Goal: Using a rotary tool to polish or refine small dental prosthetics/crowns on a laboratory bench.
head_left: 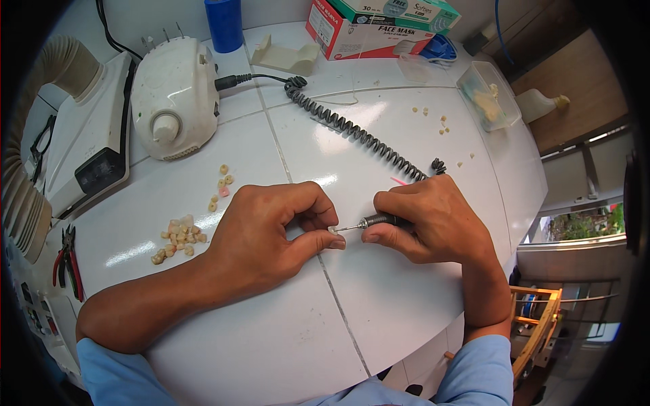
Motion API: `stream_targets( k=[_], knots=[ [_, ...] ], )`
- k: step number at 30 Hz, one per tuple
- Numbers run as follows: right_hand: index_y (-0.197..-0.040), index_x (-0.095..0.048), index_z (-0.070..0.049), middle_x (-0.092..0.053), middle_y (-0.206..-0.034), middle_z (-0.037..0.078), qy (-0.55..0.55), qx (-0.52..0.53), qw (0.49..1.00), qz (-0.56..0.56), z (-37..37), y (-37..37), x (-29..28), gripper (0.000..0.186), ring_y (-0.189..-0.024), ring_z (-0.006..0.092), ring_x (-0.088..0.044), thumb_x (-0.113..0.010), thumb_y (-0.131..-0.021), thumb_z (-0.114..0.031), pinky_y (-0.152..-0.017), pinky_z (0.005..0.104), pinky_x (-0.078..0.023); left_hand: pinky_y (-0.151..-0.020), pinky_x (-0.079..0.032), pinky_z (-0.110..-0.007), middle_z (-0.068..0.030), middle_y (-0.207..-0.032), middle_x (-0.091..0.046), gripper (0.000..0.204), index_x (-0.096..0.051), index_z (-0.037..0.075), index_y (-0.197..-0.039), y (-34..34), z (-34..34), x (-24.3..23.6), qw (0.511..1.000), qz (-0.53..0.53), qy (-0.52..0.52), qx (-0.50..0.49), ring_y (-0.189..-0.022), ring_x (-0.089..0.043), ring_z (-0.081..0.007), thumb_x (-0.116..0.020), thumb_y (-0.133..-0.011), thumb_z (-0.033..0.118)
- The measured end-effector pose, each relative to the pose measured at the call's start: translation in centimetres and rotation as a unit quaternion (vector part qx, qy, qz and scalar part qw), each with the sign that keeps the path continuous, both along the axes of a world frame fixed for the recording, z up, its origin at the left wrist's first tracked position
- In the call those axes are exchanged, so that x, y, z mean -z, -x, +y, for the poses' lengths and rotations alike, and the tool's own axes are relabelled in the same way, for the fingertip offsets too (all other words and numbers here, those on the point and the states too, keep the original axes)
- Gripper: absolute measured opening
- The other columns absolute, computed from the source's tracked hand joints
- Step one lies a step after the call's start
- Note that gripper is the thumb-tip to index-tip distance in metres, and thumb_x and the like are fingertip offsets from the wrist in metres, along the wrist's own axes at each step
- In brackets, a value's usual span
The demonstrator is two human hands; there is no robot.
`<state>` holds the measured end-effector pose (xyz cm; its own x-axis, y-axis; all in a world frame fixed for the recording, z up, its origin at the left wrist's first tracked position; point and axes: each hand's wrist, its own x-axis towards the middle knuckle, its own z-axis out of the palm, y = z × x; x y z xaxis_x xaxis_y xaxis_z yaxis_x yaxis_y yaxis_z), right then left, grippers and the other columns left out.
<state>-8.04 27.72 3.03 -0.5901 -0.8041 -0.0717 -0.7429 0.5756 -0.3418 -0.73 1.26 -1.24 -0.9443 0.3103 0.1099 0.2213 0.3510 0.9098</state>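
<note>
1. A dental lab workbench: a white tiled bench [284, 338].
2. A micromotor unit [175, 98] at upper left, with a coiled cord [359, 135].
3. An extraction hose [27, 176] at the left edge.
4. Loose tooth crowns [177, 238], pliers [68, 260] and mask boxes [379, 27] at the top.

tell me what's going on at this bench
A person is working a small tooth-shaped piece pinched in the left hand, while the right hand holds a rotary handpiece with its bur tip against the piece. The coiled cord runs back to the white motor unit. A pile of similar tooth pieces lies on the white tiled bench, with red-handled pliers at the left.
</note>
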Motion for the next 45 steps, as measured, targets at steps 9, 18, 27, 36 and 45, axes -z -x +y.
stream_targets(
  k=[9, 18, 27, 36, 45],
  knots=[
    [-0.076, -0.065, -0.009, -0.055, -0.057, 0.010, 0.029, 0.017, 0.999, 0.019, -0.08, -0.28, 0.77, 0.050, -0.051, 0.0337, -0.056, -0.081, -0.098, -0.051, -0.052, 0.0432, -0.041, -0.065, -0.055, -0.026, -0.0070, -0.083, -0.079, 0.019, -0.076, 0.000, -0.098, 0.01, 0.05, 0.04, 1.000, -0.005, -0.003, -0.006, -0.073, -0.072, -0.0094, -0.092, -0.089, 0.007],
    [-0.076, -0.070, -0.008, -0.063, -0.060, 0.009, 0.000, 0.003, 1.000, -0.004, -0.13, -0.11, 0.02, 0.054, -0.055, 0.0328, -0.063, -0.073, -0.103, -0.055, -0.055, 0.0447, -0.045, -0.064, -0.055, -0.027, -0.0070, -0.083, -0.079, 0.017, -0.077, 0.000, -0.097, -0.04, 0.11, 0.39, 1.000, 0.007, -0.020, -0.010, -0.073, -0.072, -0.0098, -0.091, -0.090, 0.006],
    [-0.076, -0.069, -0.008, -0.062, -0.060, 0.010, -0.008, 0.020, 1.000, 0.002, -0.28, -0.39, 0.20, 0.053, -0.055, 0.0334, -0.063, -0.074, -0.102, -0.054, -0.055, 0.0453, -0.045, -0.064, -0.055, -0.026, -0.0069, -0.083, -0.079, 0.019, -0.077, 0.000, -0.098, -0.02, 0.13, 0.24, 1.000, 0.002, -0.004, -0.009, -0.073, -0.072, -0.0091, -0.092, -0.089, 0.008],
    [-0.076, -0.069, -0.009, -0.063, -0.060, 0.009, 0.001, 0.007, 1.000, 0.012, -0.21, -0.30, 0.27, 0.054, -0.054, 0.0322, -0.064, -0.073, -0.103, -0.056, -0.054, 0.0455, -0.045, -0.063, -0.055, -0.027, -0.0072, -0.084, -0.079, 0.021, -0.077, -0.001, -0.098, 0.00, 0.19, 0.44, 1.000, 0.023, -0.002, 0.001, -0.072, -0.072, -0.0095, -0.093, -0.089, 0.009],
    [-0.079, -0.071, -0.009, -0.064, -0.061, 0.008, -0.028, 0.013, 0.999, 0.020, -0.42, -0.63, 0.20, 0.055, -0.054, 0.0321, -0.064, -0.072, -0.103, -0.058, -0.054, 0.0455, -0.046, -0.062, -0.054, -0.027, -0.0072, -0.083, -0.079, 0.021, -0.077, -0.001, -0.098, 0.01, 0.15, 0.39, 0.999, 0.032, 0.006, 0.001, -0.071, -0.071, -0.0097, -0.093, -0.090, 0.011]
  ],
)
